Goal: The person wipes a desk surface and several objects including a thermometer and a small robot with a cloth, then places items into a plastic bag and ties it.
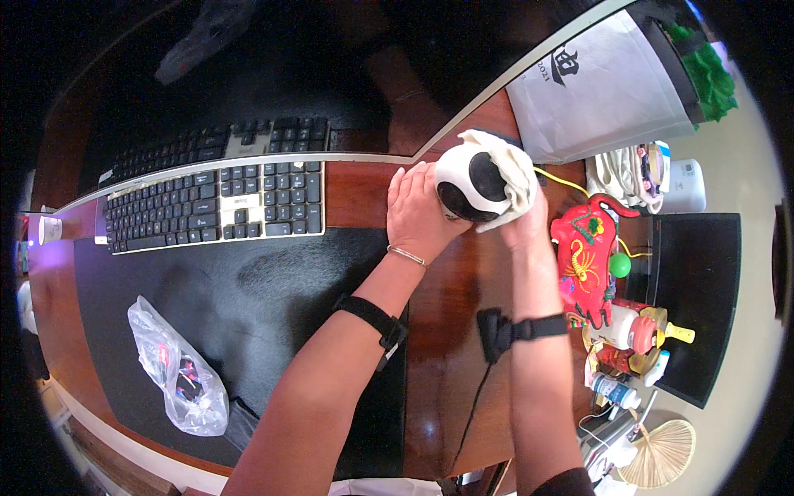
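Note:
A rounded white object with two large black ovals (458, 167), like the eyes of a figure's head, is between my hands in front of the monitor. My left hand (414, 208), with a bangle at the wrist, grips its left side; the thumb is partly hidden beneath it. On the other side, a white cloth (516, 170) drapes over the object's right edge. My right hand (527, 220) holds that cloth against it, and most of the fingers are hidden behind cloth and object. Both forearms wear black straps.
A black keyboard (217, 208) lies left, under a large dark monitor (260, 74). On the desk mat (298, 279) is a clear plastic bag (183, 378). To the right are a red embroidered stuffed animal (580, 254), several bottles (623, 328), a white bag (602, 93) and a woven fan (660, 456).

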### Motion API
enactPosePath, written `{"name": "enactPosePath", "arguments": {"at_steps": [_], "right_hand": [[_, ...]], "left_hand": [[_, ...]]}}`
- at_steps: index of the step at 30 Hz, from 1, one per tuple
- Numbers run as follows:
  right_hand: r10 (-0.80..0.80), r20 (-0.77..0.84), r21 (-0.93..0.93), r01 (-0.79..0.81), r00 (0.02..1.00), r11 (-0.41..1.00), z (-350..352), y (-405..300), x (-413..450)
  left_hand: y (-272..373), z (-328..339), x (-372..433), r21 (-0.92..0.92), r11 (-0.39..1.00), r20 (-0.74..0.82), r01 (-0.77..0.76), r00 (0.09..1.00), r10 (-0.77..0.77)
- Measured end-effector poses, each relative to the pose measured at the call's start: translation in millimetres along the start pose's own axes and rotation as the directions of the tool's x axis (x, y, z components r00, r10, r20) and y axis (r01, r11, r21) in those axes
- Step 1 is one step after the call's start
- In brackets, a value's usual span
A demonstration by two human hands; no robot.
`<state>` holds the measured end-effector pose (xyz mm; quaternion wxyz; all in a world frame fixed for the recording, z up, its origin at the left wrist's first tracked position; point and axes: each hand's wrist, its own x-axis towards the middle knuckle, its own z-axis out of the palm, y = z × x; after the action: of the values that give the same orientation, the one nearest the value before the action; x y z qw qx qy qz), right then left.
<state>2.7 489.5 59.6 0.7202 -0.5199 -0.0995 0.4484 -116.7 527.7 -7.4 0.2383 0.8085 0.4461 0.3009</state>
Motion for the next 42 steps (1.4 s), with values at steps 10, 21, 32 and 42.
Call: {"name": "enactPosePath", "arguments": {"at_steps": [10, 21, 32, 42], "right_hand": [[-0.248, -0.117, -0.286, 0.207, 0.962, 0.936, -24.3, 62.8, -52.8], [-0.619, 0.661, -0.722, 0.584, 0.424, -0.371, 5.7, 42.6, -107.5], [-0.485, 0.789, -0.599, 0.652, 0.378, -0.465, -12.3, 66.0, -61.0], [-0.497, 0.622, -0.762, 0.615, 0.606, -0.204, -34.0, 71.3, -60.0]], "left_hand": [[-6.6, 8.1, -0.7, 0.051, 0.998, -0.021, -0.024, 0.999, 0.025], [-41.1, 22.0, -1.7, 0.213, 0.943, -0.047, -0.255, 0.961, 0.271], [-37.3, 11.9, -9.7, 0.076, 0.939, -0.018, -0.336, 0.941, 0.338], [-22.4, 1.5, -5.6, -0.095, 0.974, 0.005, -0.204, 0.979, 0.205]]}}
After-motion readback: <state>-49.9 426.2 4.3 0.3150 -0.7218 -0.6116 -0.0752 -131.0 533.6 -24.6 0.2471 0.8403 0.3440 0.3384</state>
